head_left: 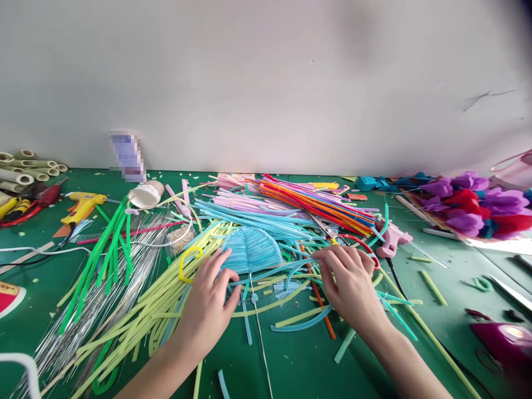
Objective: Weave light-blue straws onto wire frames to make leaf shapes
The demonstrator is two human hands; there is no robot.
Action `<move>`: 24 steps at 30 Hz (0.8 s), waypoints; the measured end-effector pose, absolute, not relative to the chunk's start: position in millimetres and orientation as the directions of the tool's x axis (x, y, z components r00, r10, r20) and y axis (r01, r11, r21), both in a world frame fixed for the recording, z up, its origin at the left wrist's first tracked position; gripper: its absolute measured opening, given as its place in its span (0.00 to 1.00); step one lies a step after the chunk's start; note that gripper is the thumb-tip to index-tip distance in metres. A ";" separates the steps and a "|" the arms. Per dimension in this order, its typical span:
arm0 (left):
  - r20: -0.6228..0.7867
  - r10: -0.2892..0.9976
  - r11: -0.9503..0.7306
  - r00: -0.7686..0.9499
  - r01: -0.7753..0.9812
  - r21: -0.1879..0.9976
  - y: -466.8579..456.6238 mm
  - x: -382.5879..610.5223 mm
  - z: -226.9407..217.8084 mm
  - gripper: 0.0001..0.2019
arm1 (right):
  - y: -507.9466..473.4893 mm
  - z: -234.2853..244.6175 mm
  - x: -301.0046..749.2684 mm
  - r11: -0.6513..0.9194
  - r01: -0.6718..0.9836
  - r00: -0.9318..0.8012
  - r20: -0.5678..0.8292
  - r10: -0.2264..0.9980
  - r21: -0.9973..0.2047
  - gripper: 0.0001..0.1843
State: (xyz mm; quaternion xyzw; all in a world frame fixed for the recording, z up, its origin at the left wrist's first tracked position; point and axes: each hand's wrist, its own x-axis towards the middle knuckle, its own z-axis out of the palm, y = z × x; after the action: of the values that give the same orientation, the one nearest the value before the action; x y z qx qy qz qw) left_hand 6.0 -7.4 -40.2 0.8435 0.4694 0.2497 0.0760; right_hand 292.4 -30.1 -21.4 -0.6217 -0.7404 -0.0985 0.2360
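Observation:
A fan-shaped piece made of light blue strips (251, 249) lies on the green table (291, 360), mounted on a thin wire stem (258, 321). My left hand (208, 302) rests flat with fingers spread, touching the fan's lower left edge. My right hand (349, 280) has its fingers curled and pinched on a light blue strip (297, 267) that runs toward the fan's right side. Loose blue, yellow and green strips lie under and around both hands.
A pile of pink, orange and blue strips (299, 205) lies behind the fan. Scissors with red handles (332, 233) and a pink glue gun (393, 238) sit right of it. Silver wires (95, 310), green strips, a yellow glue gun (83, 205) are left; purple and red flowers (477, 208) are right.

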 end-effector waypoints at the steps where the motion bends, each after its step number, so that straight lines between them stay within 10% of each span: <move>1: 0.342 0.832 -0.545 0.437 0.755 0.363 -7.5 5.5 -40.5 0.04 | -30.2 -21.5 292.2 0.213 0.965 -0.120 0.471 0.874 -0.150 0.09; 18: 0.371 0.863 -0.498 0.342 0.699 0.513 1.0 -7.6 -40.5 0.05 | -31.0 -19.8 299.3 0.283 0.942 -0.189 0.418 0.889 -0.177 0.13; 24: 0.440 0.838 -0.525 0.322 0.697 0.489 4.8 -13.8 -34.0 0.04 | -31.7 -12.5 310.6 0.172 0.872 -0.041 0.282 0.959 -0.459 0.11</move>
State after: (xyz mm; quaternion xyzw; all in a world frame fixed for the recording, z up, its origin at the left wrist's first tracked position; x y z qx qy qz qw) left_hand -13.8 4.8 -34.0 0.8061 0.4760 0.3355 0.1055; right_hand 310.6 -31.7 -12.5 -0.6384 -0.7169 0.0807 0.2685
